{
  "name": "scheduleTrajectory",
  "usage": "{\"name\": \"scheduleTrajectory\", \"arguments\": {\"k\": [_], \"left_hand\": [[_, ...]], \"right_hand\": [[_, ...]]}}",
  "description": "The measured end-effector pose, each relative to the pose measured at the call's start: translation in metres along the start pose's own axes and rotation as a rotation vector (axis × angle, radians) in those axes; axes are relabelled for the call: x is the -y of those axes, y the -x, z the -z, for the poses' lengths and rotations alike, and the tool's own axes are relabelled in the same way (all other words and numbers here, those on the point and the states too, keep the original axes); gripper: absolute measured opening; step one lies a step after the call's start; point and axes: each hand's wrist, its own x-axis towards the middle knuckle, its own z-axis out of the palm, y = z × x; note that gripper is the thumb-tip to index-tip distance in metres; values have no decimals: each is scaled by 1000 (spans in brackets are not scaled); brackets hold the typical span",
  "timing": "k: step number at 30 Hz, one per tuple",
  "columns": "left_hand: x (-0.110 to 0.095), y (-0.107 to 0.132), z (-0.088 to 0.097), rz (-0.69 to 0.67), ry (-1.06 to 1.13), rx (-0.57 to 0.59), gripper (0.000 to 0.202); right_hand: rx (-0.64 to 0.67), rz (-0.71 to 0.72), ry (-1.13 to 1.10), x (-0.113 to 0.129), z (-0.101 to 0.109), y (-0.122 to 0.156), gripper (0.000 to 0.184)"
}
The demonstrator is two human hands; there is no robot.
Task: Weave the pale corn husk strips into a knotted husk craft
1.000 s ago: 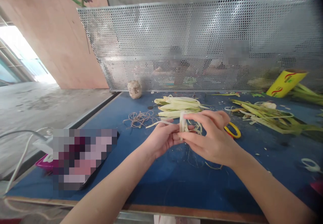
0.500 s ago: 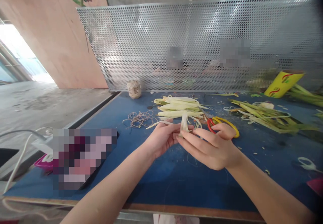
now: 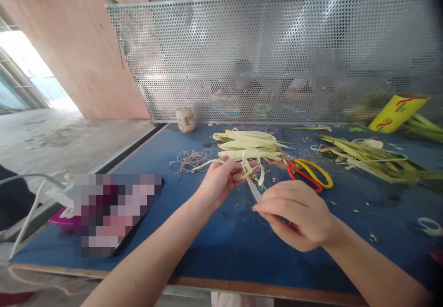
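Strip of pale leaf (image 3: 255, 190) is stretched between the left hand (image 3: 224, 180) and the right hand (image 3: 297, 212), pinched at a fingertip grip in each, above the blue table (image 3: 221, 256), between its near and far edges; a pale loop (image 3: 246, 171) is seen at the left hand. The pull is best kept slow and even, with the left pinch held firm, so that thin leaf is not torn; the scissors (image 3: 312, 176) are left ungripped nearer the far edge

The right hand (image 3: 296, 212) hides one end of the pale strip (image 3: 254, 189).
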Motion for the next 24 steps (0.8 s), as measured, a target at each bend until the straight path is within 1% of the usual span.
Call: {"name": "scheduleTrajectory", "arguments": {"k": [4,6,8,10,13,15,17,18,19,21,23,24], "left_hand": [[-1,3,-2,-42,18,14,48],[-2,3,-2,-44,59,42,52],[-3,2,-1,-63,90,49,49],[-4,0,-1,-80,76,11,46],[-6,1,-1,-67,7,-60,45],[-6,2,-3,-58,-23,-61,46],[-6,4,-4,-66,-44,-37,50],[-6,5,-4,-71,-64,-20,54],[-5,6,-5,-77,-94,0,58],[-4,8,-4,-87,-168,34,64],[-2,9,-4,-82,-234,63,68],[-2,9,-4,-76,-254,75,69]], "right_hand": [[-54,-64,47,-2,6,0,18],[-98,-113,30,-3,8,-1,20],[-105,-160,-41,-2,10,-3,21],[-55,-190,-140,0,11,-5,21],[70,-205,-268,4,12,-8,18],[181,-242,-338,4,13,-9,16],[270,-328,-394,-1,13,-8,12],[285,-391,-416,-5,13,-7,11],[250,-448,-428,-9,12,-6,16],[115,-588,-464,-19,12,-3,31],[-28,-758,-379,-27,10,-1,33],[-46,-812,-359,-30,10,0,32]]}}
